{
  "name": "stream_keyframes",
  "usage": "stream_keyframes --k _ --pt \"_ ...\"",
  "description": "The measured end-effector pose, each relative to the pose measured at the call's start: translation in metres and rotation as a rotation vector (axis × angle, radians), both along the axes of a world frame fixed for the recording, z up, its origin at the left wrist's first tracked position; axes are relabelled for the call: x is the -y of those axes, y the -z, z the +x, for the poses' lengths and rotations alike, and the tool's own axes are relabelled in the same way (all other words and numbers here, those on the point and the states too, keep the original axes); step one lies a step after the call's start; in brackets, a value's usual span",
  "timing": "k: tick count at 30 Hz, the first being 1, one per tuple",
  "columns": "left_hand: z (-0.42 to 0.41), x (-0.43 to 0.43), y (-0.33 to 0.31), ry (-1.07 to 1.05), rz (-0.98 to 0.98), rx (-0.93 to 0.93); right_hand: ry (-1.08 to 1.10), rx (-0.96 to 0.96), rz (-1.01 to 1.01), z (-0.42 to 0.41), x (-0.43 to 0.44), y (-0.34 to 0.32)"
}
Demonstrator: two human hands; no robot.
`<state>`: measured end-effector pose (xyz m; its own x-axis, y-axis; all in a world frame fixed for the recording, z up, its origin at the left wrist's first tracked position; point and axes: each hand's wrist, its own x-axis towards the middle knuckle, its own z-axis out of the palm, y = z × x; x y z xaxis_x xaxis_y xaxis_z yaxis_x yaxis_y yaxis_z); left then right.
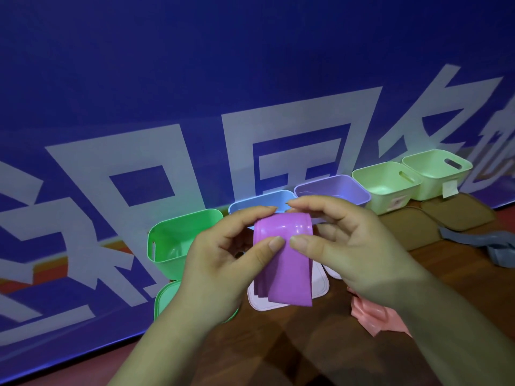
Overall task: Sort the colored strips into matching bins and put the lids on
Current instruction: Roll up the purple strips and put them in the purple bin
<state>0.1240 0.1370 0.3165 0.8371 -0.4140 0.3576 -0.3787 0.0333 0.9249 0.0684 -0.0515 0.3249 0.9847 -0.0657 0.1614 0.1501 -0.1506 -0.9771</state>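
Both hands, left [220,254], right [342,243], pinching folded purple strip [281,263] between them

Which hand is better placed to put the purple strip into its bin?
Probably the right hand: it pinches the purple strip, and the purple bin stands just behind it; the left hand sits nearer the green bin.

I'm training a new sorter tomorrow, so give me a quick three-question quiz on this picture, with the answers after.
1. True or false: the left hand and the right hand both pinch the purple strip.
2. Which colour of bin should take it? A. green B. purple C. blue
3. What colour is the crumpled strip beside the right wrist?
Key: 1 true; 2 B, the purple bin; 3 pink.
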Motion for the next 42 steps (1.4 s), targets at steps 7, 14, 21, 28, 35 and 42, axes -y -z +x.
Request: stream_keyframes --k 7,14,21,28,35,42 --pt "-0.0011 0.0022 -0.0023 -0.030 -0.045 -0.084 0.007 0.079 -0.082 -0.0019 -0.0023 0.0014" --pt "-0.0009 0.0013 -0.0078 0.031 -0.045 -0.118 0.011 0.099 -0.089 -0.0036 -0.0022 0.0018" --pt "-0.0002 -0.0036 -0.0062 0.094 0.016 -0.051 0.040 0.090 -0.015 -0.0018 -0.0013 0.0037" --pt "0.0002 -0.0026 -0.0065 0.063 0.022 0.012 0.029 0.037 0.104 0.0004 -0.0013 0.0023" --pt "-0.0011 -0.0007 -0.0055 0.060 -0.003 -0.043 0.037 0.016 0.068 0.0008 -0.0005 0.0032" --pt "-0.0021 0.0016 -0.0055 0.046 -0.011 -0.077 0.021 0.073 -0.007 -0.0007 -0.0017 0.0059"
